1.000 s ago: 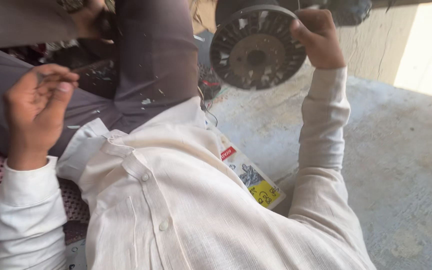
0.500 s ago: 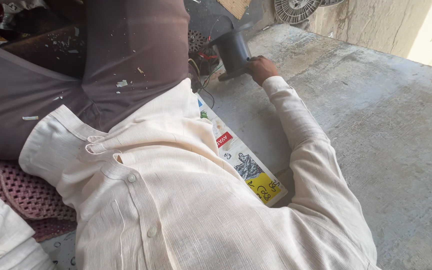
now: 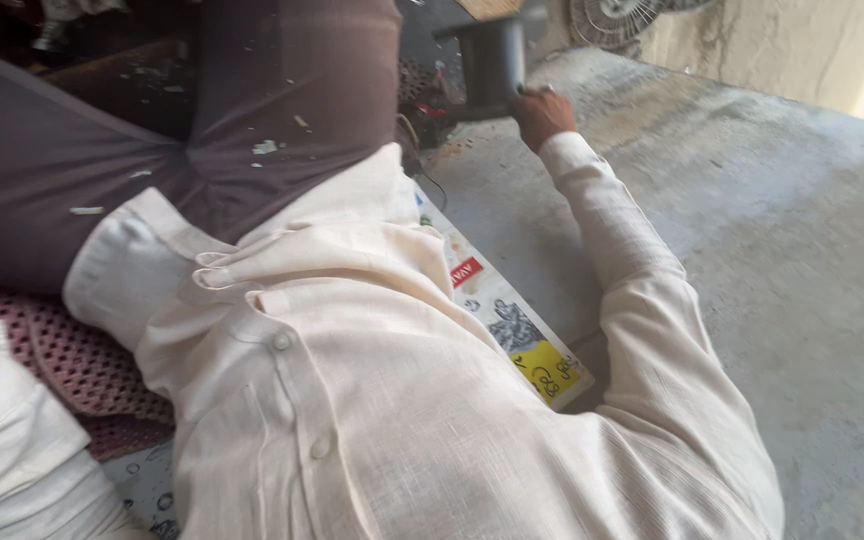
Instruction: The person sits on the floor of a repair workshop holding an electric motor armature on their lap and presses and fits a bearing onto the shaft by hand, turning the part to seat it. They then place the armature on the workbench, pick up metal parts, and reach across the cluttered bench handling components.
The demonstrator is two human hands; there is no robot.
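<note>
Right hand (image 3: 542, 115) stretched forward over grey concrete floor (image 3: 752, 260), fingers wrapped round dark grey tool body (image 3: 492, 60), held upright near floor. Round metal fan-like disc (image 3: 612, 18) lies beyond, untouched. Left hand out of view; only cream sleeve (image 3: 12, 440) shows, grip impossible to tell.

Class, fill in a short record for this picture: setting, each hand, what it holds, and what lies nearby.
Setting: person seated on a concrete floor, seen from above
Right hand: stretched forward, gripping a dark grey tool body
Left hand: out of frame; only its white sleeve shows
Nearby: flat printed carton under the right arm, pink mesh mat, round metal grille by the wall
</note>
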